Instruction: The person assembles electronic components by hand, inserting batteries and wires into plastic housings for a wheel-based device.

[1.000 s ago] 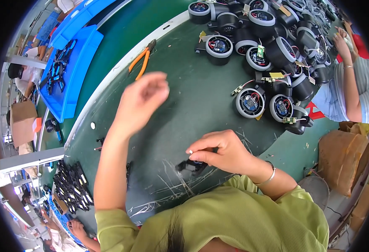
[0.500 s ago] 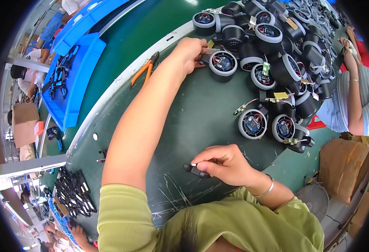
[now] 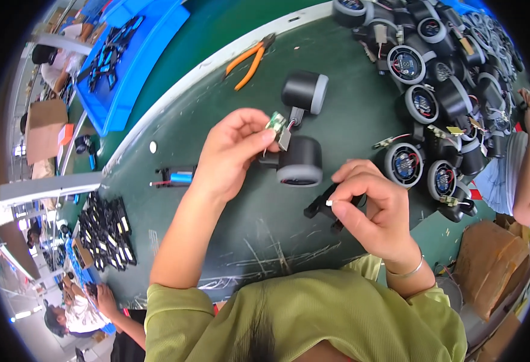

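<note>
My left hand [image 3: 235, 151] pinches a small green circuit board [image 3: 276, 123] with a silver block on it. Thin wires run from the board toward a pair of black round housings with grey rims. The farther housing [image 3: 301, 90] lies on its side; the nearer one [image 3: 300, 158] stands just right of my left fingers. My right hand [image 3: 376, 205] is closed, with a tiny white piece [image 3: 329, 203] at the thumb and fingertip. Under those fingers is a black plastic part [image 3: 318, 208], partly hidden by the hand.
A heap of black housings [image 3: 406, 63] fills the right side. Orange-handled pliers [image 3: 250, 63] lie at the far edge. At left are a black holder with a blue cylinder [image 3: 180, 177], a pile of black parts [image 3: 105, 232] and a blue tray [image 3: 138, 78]. Co-workers sit on both sides.
My left hand has come back from the heap toward me, bringing the pair of housings and now pinching their circuit board. My right hand has moved right and farther from me with the black part.
</note>
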`<state>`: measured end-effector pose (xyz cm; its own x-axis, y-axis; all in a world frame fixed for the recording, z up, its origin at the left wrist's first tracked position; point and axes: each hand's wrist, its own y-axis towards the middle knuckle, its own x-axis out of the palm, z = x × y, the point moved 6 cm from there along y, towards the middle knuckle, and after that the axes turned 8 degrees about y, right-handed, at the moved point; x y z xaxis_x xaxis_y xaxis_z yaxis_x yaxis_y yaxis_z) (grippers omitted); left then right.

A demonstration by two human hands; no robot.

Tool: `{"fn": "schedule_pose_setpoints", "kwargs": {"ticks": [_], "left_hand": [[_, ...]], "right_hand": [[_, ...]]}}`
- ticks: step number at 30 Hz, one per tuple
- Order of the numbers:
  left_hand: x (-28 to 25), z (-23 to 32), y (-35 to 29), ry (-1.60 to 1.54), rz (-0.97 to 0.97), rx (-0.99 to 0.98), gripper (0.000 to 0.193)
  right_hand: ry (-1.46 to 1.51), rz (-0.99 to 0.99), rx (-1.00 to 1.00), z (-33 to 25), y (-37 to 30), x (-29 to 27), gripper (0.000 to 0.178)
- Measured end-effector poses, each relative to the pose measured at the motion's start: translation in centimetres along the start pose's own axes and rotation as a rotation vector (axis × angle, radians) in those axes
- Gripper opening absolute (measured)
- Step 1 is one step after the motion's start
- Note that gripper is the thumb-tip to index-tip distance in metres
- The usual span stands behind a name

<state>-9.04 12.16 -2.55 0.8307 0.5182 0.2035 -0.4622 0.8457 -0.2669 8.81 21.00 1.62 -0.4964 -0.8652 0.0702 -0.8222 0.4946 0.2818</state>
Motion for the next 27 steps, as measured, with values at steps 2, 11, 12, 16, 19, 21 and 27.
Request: {"fn": "schedule_pose_setpoints", "kwargs": {"ticks": [2, 11, 12, 16, 19, 21, 27], "left_hand": [[-1.4, -0.4, -2.5, 0.024, 0.068, 0.046, 0.021], [0.1, -0.3, -8.7, -0.047, 0.159, 0.326, 0.022], [0.1, -0.3, -8.8, -0.054, 0.159, 0.327, 0.022], [0.1, -0.2, -9.2, 0.006, 0.129, 0.357, 0.021], [0.0, 0.1, -9.3, 0.04, 0.076, 0.348, 0.021], [0.2, 0.1, -9.2, 0.037, 0.048, 0.325, 0.021], [1.0, 0.2, -9.3, -0.011, 0.068, 0.296, 0.02]], "right_hand": [[-0.056, -0.026, -0.009, 0.1, 0.3, 1.1, 0.009], [-0.355, -0.039, -0.233, 0.4, 1.8, 5.9, 0.012], [-0.362, -0.042, -0.231, 0.4, 1.7, 6.0, 0.012], [-0.366, -0.041, -0.251, 0.5, 1.4, 6.1, 0.012], [-0.362, -0.073, -0.275, 0.4, 1.4, 6.1, 0.013], [-0.362, -0.089, -0.299, 0.2, 1.3, 6.2, 0.013], [-0.332, -0.09, -0.235, 0.5, 1.1, 5.7, 0.013]]}}
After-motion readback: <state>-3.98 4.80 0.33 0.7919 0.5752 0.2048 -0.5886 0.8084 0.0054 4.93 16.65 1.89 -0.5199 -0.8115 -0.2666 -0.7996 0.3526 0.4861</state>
